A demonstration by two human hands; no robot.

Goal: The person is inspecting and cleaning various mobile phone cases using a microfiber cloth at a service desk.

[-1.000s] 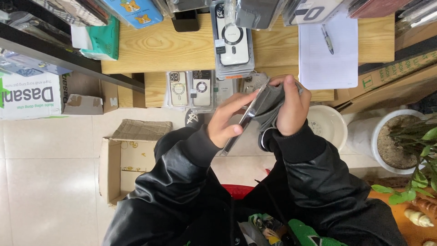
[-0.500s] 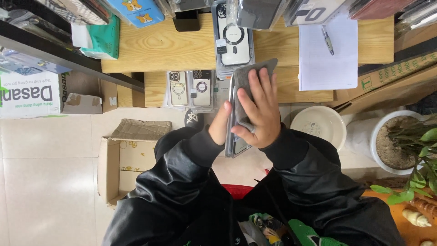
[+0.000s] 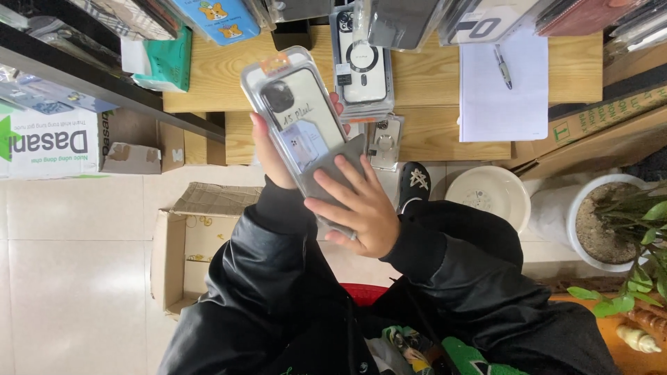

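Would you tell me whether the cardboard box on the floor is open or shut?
Open. The cardboard box has its flaps folded outward, and its inner walls show from above. What it holds, if anything, cannot be told, since a sleeve covers part of it.

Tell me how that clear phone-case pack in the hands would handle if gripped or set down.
The pack looks like thin clear plastic, so probably light and a little springy rather than floppy. Its glossy face may be slippery; the left hand grips its edge while the right hand lies flat on the lower part. Being flat, it should lie steady, not roll.
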